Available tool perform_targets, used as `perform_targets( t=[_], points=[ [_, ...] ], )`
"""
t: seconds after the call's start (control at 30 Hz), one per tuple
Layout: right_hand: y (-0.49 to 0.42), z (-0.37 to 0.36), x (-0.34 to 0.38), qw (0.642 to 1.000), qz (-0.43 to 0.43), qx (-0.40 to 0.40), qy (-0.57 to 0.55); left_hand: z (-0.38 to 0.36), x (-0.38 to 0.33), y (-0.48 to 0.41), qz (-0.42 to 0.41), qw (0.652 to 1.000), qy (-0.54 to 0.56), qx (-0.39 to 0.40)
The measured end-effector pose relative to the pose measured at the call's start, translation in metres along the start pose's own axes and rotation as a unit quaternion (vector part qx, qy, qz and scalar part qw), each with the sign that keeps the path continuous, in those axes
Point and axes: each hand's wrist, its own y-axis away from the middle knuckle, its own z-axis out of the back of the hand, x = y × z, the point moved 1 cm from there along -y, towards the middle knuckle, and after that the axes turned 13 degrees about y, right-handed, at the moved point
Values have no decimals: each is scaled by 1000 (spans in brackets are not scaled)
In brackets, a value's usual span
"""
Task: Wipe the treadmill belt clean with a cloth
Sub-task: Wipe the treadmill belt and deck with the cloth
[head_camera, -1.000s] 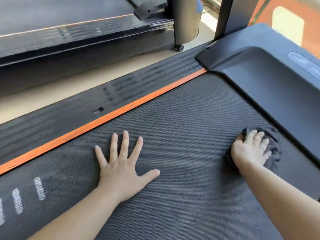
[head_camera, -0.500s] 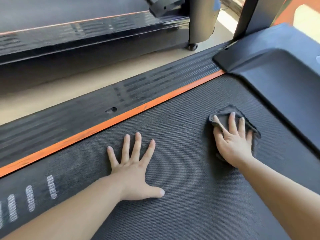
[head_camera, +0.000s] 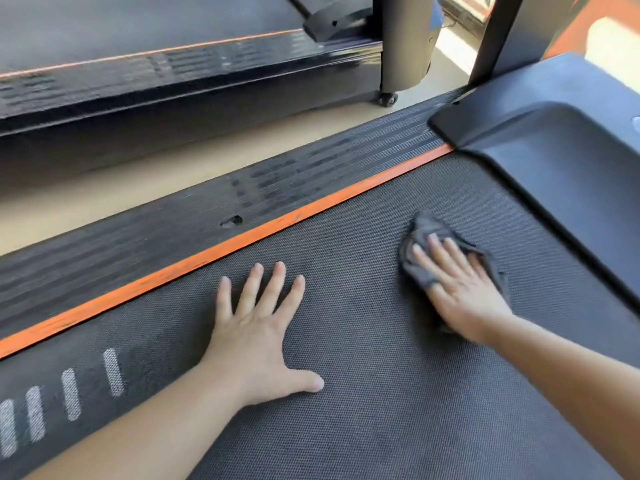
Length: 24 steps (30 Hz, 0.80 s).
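The dark textured treadmill belt point(head_camera: 363, 341) fills the lower part of the head view. My left hand point(head_camera: 259, 334) lies flat on the belt with its fingers spread. To its right, my right hand point(head_camera: 460, 285) presses a crumpled grey cloth point(head_camera: 420, 233) onto the belt with straight fingers. The cloth shows in front of and beside the fingers, and part of it is hidden under the palm. It lies close to the black motor cover.
An orange stripe point(head_camera: 242, 240) and a ribbed black side rail point(head_camera: 156, 244) run along the belt's left edge. The black motor cover point(head_camera: 554, 161) rises at the right. A second treadmill point(head_camera: 173, 74) stands beyond a strip of beige floor point(head_camera: 104, 199). White dashes point(head_camera: 71, 393) mark the belt.
My right hand has slid the cloth leftward across the belt, away from the motor cover. My left hand has stayed flat on the belt.
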Motion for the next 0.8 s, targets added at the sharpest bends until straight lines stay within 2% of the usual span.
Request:
perform_targets(
  t=[0.03,0.1,0.17,0.2,0.27,0.33,0.4,0.43,0.47,0.53,0.6,0.67,0.7,0.73,0.8],
  points=[
    [-9,2,-1,998,-61,18,-15,-3,4,5,23,999,0,-26],
    [-18,5,15,986,-156,8,-54,-9,8,9,60,997,35,-30],
    [-19,7,49,977,-201,-13,-69,-12,10,8,62,996,58,-11],
    [-13,6,74,980,-188,-36,-52,-13,11,6,60,996,61,-7],
    [10,0,129,994,-64,-88,-31,-11,11,4,62,996,59,1],
    [40,-9,159,986,135,-93,-17,-8,14,4,62,996,57,23],
    [39,-1,131,953,300,-50,-7,-6,17,3,55,995,58,52],
    [25,5,107,936,350,-45,18,-5,18,3,52,995,60,66],
    [7,10,83,930,362,-44,49,-3,19,3,50,994,62,75],
    [-30,24,45,964,257,-28,58,-3,19,2,45,994,65,82],
    [-53,31,50,997,80,-12,1,-3,19,3,44,993,68,87],
    [-55,30,96,992,-85,-34,-82,-3,19,3,44,993,68,83],
    [-48,28,126,986,-125,-50,-98,-4,19,3,45,994,66,79],
    [-36,26,155,985,-118,-73,-103,-5,19,3,45,994,63,74],
    [-1,13,198,990,16,-104,-97,-6,20,3,50,995,59,64]
  ],
)
